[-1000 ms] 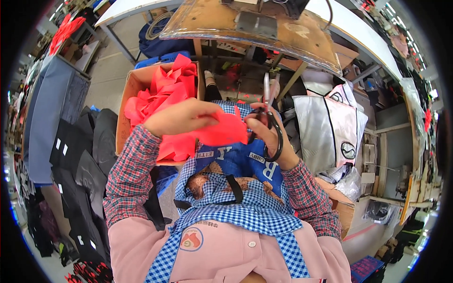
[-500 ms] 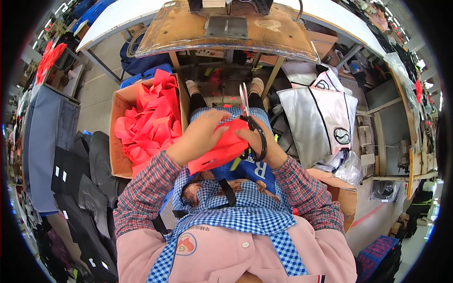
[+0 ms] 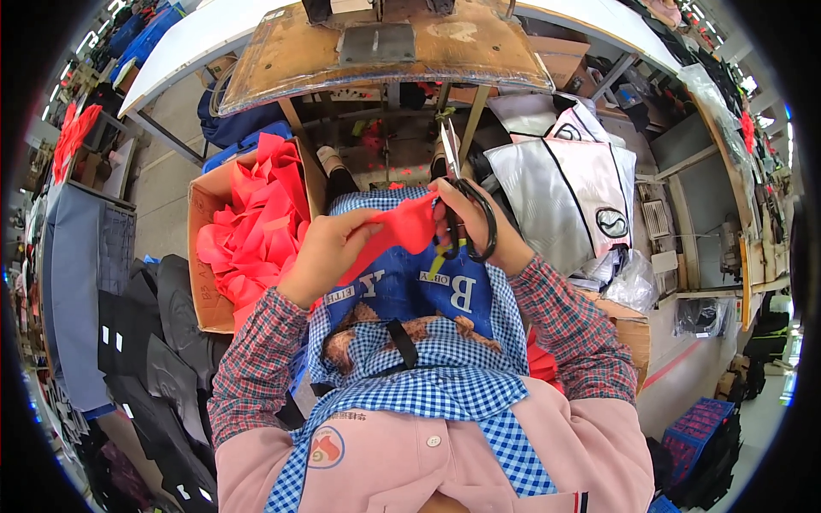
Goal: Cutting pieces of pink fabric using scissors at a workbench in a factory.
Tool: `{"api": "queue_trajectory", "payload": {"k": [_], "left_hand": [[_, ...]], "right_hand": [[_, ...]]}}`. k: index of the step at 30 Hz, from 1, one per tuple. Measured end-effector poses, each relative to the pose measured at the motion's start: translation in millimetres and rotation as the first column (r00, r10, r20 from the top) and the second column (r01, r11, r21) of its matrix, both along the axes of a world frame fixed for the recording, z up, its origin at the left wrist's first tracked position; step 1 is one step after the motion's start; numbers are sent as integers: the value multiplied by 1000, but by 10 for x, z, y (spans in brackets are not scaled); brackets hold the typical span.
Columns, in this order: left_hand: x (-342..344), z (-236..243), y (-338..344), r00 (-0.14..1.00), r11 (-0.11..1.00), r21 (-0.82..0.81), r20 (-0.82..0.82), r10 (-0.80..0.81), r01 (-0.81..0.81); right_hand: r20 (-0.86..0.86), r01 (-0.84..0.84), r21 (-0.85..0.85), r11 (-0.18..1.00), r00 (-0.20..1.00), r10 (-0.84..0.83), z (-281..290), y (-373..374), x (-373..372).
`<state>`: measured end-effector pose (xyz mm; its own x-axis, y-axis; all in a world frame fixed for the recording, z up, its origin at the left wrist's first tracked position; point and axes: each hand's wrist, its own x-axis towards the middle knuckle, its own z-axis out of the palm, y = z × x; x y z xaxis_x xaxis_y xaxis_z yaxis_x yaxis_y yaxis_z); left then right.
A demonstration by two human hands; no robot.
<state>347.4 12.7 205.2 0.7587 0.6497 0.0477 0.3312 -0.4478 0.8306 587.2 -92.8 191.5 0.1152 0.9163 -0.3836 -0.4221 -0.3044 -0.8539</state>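
Over my lap, a piece of red fabric (image 3: 400,229) stretches between my two hands. My left hand (image 3: 329,252) pinches its left part between thumb and fingers. Its other end meets the fingertips of my right hand (image 3: 479,221), which also holds a pair of scissors (image 3: 481,224) with black handles. The blades point away from me, toward the table, and rest beside the fabric rather than across it. Whether they are fully closed is hard to tell. A yellow-green strip (image 3: 440,261) hangs below my right hand. Some right fingers are hidden behind the handles.
A cardboard box (image 3: 205,291) heaped with red fabric pieces (image 3: 256,222) stands at my left. Black pieces (image 3: 162,342) lie in front of it. A worn wooden table (image 3: 479,60) is ahead. Silvery-white panels (image 3: 556,188) are piled at my right, beside a clear plastic bag (image 3: 631,282).
My hands have moved apart, drawing the red fabric out between them where it was bunched. The left hand went down and left. The whole view has shifted slightly.
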Motion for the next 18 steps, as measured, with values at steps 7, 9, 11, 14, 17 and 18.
{"api": "queue_trajectory", "payload": {"k": [7, 9, 11, 14, 17, 18], "left_hand": [[-67, 47, 117, 997, 996, -62, 53, -53, 56], [-71, 79, 122, 996, 992, -90, 29, -88, 90], [-68, 110, 123, 993, 986, -120, -11, -117, 115], [-54, 131, 114, 990, 982, -128, -10, -140, 137], [-45, 133, 100, 989, 982, -124, -13, -147, 144], [-44, 131, 94, 989, 984, -106, -3, -145, 144]], "right_hand": [[980, -517, 25, 856, 183, 82, 367, -153, 513], [996, -591, 20, 807, 85, 38, 477, -117, 595], [1000, -656, 4, 755, -9, -13, 569, -77, 644], [996, -703, -91, 705, -77, 52, 650, -22, 664], [997, -749, -62, 660, -79, 5, 672, 21, 659], [997, -762, -67, 644, -74, 17, 673, 31, 658]]}}
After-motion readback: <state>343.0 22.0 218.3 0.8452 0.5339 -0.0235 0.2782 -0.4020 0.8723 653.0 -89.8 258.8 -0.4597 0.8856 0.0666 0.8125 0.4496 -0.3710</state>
